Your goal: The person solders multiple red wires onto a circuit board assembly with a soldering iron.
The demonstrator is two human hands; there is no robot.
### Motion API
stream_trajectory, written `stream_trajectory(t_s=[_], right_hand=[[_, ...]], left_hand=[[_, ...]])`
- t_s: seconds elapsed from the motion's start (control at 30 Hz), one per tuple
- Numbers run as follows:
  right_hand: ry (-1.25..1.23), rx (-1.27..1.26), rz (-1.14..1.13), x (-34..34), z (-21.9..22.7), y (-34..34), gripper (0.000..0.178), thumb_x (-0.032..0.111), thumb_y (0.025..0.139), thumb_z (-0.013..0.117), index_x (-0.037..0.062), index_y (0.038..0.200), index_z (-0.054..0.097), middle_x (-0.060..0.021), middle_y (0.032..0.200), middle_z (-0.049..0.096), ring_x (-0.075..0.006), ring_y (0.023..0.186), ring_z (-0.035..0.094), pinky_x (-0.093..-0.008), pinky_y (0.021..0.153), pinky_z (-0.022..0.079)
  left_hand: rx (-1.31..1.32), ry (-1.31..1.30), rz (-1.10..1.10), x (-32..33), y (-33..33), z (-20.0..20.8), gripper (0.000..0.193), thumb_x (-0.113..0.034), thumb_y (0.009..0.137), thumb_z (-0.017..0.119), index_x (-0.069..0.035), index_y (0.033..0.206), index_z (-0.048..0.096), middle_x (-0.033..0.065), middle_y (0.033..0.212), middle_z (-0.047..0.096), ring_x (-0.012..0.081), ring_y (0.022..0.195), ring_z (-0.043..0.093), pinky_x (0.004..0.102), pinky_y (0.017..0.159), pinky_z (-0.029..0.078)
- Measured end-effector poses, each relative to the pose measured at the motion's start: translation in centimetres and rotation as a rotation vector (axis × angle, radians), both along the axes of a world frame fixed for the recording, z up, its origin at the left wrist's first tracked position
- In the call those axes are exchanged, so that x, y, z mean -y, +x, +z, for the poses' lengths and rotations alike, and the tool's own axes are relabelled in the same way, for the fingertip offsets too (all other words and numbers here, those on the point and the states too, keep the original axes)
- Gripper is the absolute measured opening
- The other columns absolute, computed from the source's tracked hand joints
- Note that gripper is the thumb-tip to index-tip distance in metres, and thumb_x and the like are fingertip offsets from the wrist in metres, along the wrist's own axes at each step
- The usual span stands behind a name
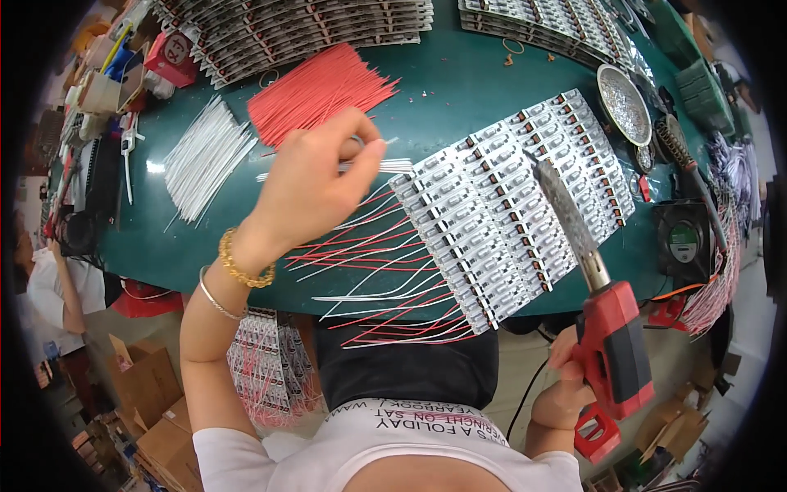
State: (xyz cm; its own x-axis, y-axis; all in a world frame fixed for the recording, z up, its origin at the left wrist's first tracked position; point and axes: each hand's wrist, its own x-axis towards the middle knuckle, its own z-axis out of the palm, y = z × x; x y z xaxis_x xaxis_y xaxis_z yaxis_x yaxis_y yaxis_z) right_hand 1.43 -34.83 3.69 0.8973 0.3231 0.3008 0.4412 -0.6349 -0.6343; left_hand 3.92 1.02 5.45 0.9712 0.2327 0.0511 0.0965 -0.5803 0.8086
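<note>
In the head view, grips the red gun-shaped tool (615, 353) in the right hand (566, 373) with fingers wrapped round its handle, slanting its long tip over the board (508, 213), probably for reach. Curls the left hand (328, 168) to a narrow pinch near the board's corner; cannot tell if holding the white strands (395, 166) there. Lying aslant on the green table (229, 254), apparently to keep loose wires (393, 266) clear leftward. Beyond, within reach: red pile (320, 90), white pile (209, 160).
</note>
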Motion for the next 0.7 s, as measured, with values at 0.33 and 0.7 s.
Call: stream_trajectory(t_s=[0.33,0.7], right_hand=[[0.654,-0.451,-0.048,-6.0,-0.6,2.9,0.086,0.057,0.088,0.063,-0.0145,0.131,0.042,-0.0019,0.053,0.048,-0.0108,0.043,0.047,-0.0246,0.044,0.038],[0.660,-0.567,-0.029,-6.0,-1.3,3.3,0.080,0.055,0.092,0.058,-0.0140,0.128,0.041,-0.0016,0.051,0.045,-0.0110,0.039,0.044,-0.0252,0.042,0.039]], left_hand=[[0.087,0.033,-0.172,1.9,4.0,-3.9,0.014,-0.011,0.085,0.069,0.002,0.082,0.063,0.0096,0.077,0.063,0.0191,0.071,0.063,0.0307,0.065,0.051],[-0.004,-0.053,-0.091,2.5,5.1,-5.1,0.016,-0.011,0.083,0.069,0.002,0.077,0.061,0.0093,0.072,0.061,0.0184,0.062,0.056,0.0316,0.057,0.044]])
